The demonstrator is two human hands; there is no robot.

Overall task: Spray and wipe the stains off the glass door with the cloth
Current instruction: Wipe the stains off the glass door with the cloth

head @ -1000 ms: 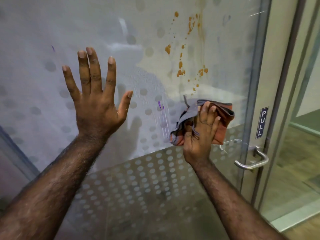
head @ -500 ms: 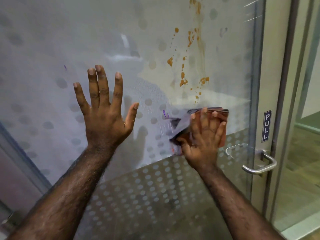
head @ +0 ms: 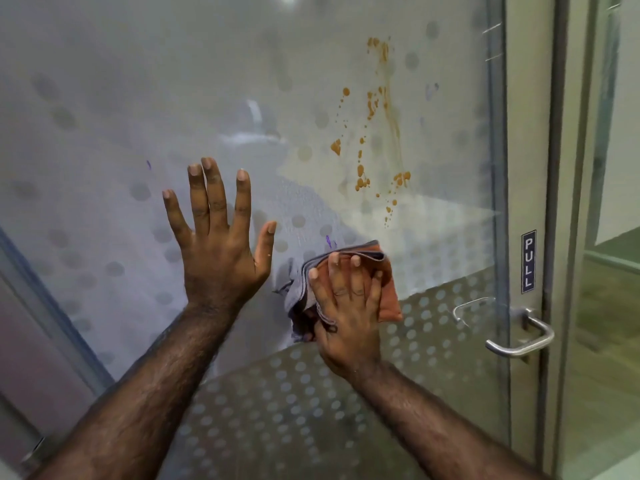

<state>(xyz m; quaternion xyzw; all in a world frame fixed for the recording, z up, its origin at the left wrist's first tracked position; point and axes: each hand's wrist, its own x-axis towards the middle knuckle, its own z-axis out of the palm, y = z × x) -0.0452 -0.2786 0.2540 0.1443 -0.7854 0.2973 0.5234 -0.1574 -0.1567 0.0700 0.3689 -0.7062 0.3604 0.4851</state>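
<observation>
Fingers [head: 341, 271] of the right hand [head: 346, 306] press the cloth [head: 388, 289] flat against the door [head: 138, 116]; left hand [head: 218, 251] splayed, empty. Orange stains [head: 381, 133] above remain; wiping appears barely begun.

My right hand [head: 346, 299] now lies flat with fingers spread over the cloth [head: 388, 292], where a second ago it held it bunched in curled fingers. Hand and cloth sit closer to my left hand [head: 218, 251] than before, just under the small purple mark [head: 329, 241], partly hidden half a second ago.
</observation>
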